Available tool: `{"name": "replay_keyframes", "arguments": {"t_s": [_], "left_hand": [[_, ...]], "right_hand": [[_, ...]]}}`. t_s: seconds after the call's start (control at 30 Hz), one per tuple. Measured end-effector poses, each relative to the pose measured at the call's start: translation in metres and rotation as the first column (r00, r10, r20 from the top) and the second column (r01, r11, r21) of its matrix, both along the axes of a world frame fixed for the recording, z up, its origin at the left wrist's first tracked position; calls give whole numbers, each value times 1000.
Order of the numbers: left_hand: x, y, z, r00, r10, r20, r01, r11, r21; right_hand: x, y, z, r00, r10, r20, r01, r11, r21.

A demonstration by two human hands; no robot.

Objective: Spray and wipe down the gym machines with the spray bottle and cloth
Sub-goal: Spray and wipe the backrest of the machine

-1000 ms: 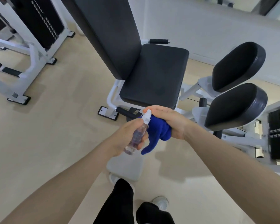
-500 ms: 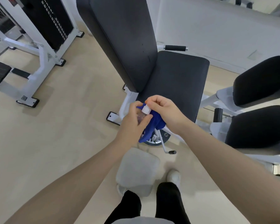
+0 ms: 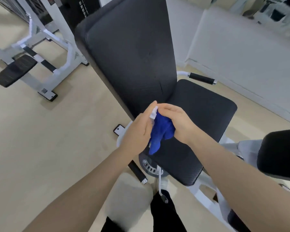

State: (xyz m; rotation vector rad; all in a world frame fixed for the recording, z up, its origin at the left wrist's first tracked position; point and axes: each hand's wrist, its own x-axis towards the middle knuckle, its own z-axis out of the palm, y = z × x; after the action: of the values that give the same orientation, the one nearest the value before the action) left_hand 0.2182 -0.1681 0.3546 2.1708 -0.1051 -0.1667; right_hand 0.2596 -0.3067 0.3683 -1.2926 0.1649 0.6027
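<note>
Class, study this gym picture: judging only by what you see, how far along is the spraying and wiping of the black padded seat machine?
Done: nothing visibly; the black padded seat and tall black backrest show no wet patches. In hand: the left hand holds the small clear spray bottle with the white nozzle against the bunched blue cloth gripped by the right hand. Left: wiping both pads and the black-grip handle.

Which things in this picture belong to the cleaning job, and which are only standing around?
For the job:
- spray bottle, held in the left hand
- blue cloth, gripped by the right hand
- black seat and backrest of the machine in front

Standing around:
- white machine frame, far left
- black pad, right edge
</note>
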Motion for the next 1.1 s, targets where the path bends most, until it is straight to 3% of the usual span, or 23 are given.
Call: {"name": "replay_keyframes", "arguments": {"t_s": [0.07, 0.13, 0.2, 0.23, 0.27, 0.3, 0.37, 0.43, 0.5, 0.57, 0.63, 0.73, 0.8, 0.87, 0.93, 0.97, 1.03, 1.1], "left_hand": [[18, -15, 1, 999, -3, -37, 3, 1000, -10], [34, -24, 2, 999, -11, -46, 13, 999, 51], [47, -29, 7, 998, 2, -57, 9, 981, 195], [53, -28, 7, 1000, 4, 10, -7, 941, 338], [59, -25, 3, 988, -34, 153, -51, 853, 520], [65, -23, 4, 962, -96, 257, -103, 742, 663], [82, -15, 8, 907, -248, 340, -182, 496, 849], [98, -5, 16, 875, -321, 363, -251, 341, 906], [110, 1, 31, 865, -341, 369, -290, 260, 921], [123, 4, 39, 867, -324, 378, -314, 234, 920], [137, 5, 48, 879, -267, 396, -311, 309, 899], [156, 3, 67, 882, -220, 417, -353, 277, 894], [162, 1, 78, 861, -231, 453, -418, 184, 889], [165, 1, 83, 848, -229, 479, -473, 83, 877], [168, 4, 82, 834, -236, 498, -508, 19, 861], [168, 5, 80, 832, -242, 499, -513, 5, 858], [169, 7, 78, 836, -237, 494, -511, -11, 860], [167, 6, 78, 859, -212, 467, -484, -36, 874]], "right_hand": [[19, -18, 3, 996, 59, -69, -51, 992, 112], [41, -32, 0, 982, 102, -161, -83, 989, 122], [61, -40, -1, 965, 140, -223, -153, 987, -42], [69, -42, 0, 954, 193, -229, -238, 953, -189], [75, -44, -1, 941, 265, -210, -329, 863, -383], [83, -47, -3, 915, 348, -205, -400, 712, -577], [98, -50, -13, 850, 499, -170, -380, 359, -852], [105, -47, -16, 819, 572, -44, -212, 230, -950], [113, -41, -14, 784, 615, 85, -54, 204, -977], [125, -38, -15, 731, 636, 247, 92, 267, -959], [137, -41, -12, 737, 556, 384, 166, 403, -900], [152, -43, -2, 854, 268, 445, 171, 664, -728], [158, -43, 5, 931, 80, 357, 201, 704, -682], [165, -42, 11, 974, -216, 71, 221, 826, -519], [168, -43, 19, 878, -324, -352, 266, 942, -203], [169, -43, 22, 845, -298, -444, 290, 953, -86], [168, -41, 26, 865, -240, -441, 281, 959, 29], [168, -38, 24, 893, -264, -366, 278, 960, -13]]}}
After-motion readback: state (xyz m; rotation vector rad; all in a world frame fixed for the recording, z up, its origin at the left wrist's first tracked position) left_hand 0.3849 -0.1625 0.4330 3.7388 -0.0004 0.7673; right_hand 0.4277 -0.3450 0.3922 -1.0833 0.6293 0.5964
